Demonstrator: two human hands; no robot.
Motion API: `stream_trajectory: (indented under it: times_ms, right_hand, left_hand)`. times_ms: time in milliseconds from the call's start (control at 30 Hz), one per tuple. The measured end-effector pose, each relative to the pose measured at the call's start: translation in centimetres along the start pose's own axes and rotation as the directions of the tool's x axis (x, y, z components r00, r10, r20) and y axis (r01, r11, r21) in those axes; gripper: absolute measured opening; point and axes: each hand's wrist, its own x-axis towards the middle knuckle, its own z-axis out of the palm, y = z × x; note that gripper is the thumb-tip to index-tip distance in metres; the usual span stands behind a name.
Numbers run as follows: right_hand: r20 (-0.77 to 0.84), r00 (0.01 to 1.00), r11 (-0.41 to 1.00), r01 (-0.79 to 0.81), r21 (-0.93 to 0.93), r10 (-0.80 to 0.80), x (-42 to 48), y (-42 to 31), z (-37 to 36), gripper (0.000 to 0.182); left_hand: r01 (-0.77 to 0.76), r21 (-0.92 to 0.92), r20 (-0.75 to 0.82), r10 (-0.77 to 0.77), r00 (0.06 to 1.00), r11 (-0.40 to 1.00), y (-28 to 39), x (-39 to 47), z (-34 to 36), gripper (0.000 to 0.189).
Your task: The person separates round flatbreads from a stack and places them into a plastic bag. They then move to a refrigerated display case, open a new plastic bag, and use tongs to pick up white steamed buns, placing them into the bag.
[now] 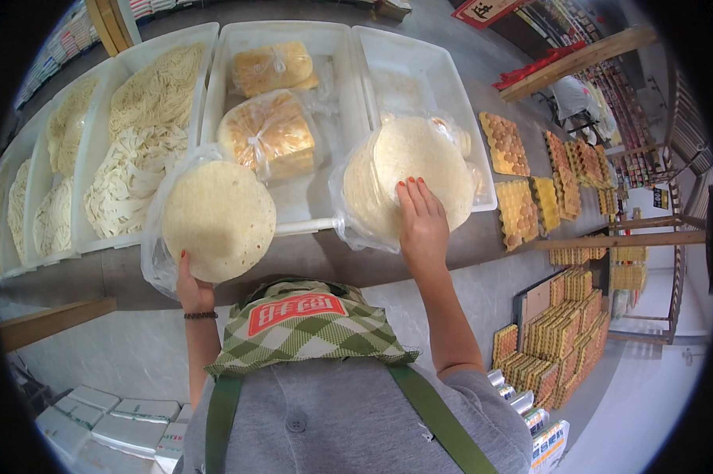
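Observation:
My left hand [193, 287] holds up a round flatbread [219, 220] from its lower edge, with a clear plastic bag [158, 260] around and behind it. Whether it is one sheet or several cannot be told. Fingers spread over its top sheet, my right hand [422, 222] rests on a thick stack of the same pale flatbreads [421, 154]. That stack lies in an opened clear bag [362, 232] at the front of the right white plastic bin [415, 65]. Between my hands, the middle bin [332, 195] holds tied bags of browned flatbread [267, 136].
Bins of fresh noodles [134, 183] stand at the left. Right of the bins, egg trays [504, 145] lie on the counter [356, 266], and more are stacked beyond on the floor [569, 332]. Wooden posts [581, 62] rise at the sides. White foam boxes [134, 423] sit low at the left.

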Motion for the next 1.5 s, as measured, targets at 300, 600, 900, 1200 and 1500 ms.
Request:
stream_trajectory:
  times_ms: [300, 600, 900, 1200, 1500]
  right_hand:
    - [-0.002, 0.993, 0.993, -0.122, -0.003, 0.122, -1.4, -0.9, -0.4, 0.045]
    - [0.037, 0.998, 0.933, -0.06, 0.354, 0.05, 0.2, -7.2, -3.1, 0.052]
    - [0.138, 0.851, 0.446, 0.122, 0.887, -0.507, 5.5, -24.4, 6.2, 0.021]
    - [0.307, 0.807, 0.289, -0.177, 0.941, -0.505, 5.0, -25.5, 9.6, 0.011]
    - [0.45, 0.761, 0.095, -0.463, 0.881, -0.467, 4.7, -24.7, 11.0, 0.007]
  left_hand:
    - [-0.024, 0.067, 0.237, 0.007, 0.972, 0.997, 0.5, -0.1, -2.4, 0.04]
    - [-0.038, 0.039, 0.367, 0.021, 0.93, 0.999, 1.7, -1.7, -4.1, 0.036]
    - [-0.46, 0.642, 0.517, 0.097, 0.85, 0.613, 3.9, -4.2, -2.1, 0.028]
    - [-0.009, -0.039, 0.343, 0.022, 0.939, 0.999, 3.0, -4.2, -0.6, 0.032]
    - [-0.151, 0.116, 0.233, 0.121, 0.965, 0.982, 1.7, -3.1, -1.1, 0.03]
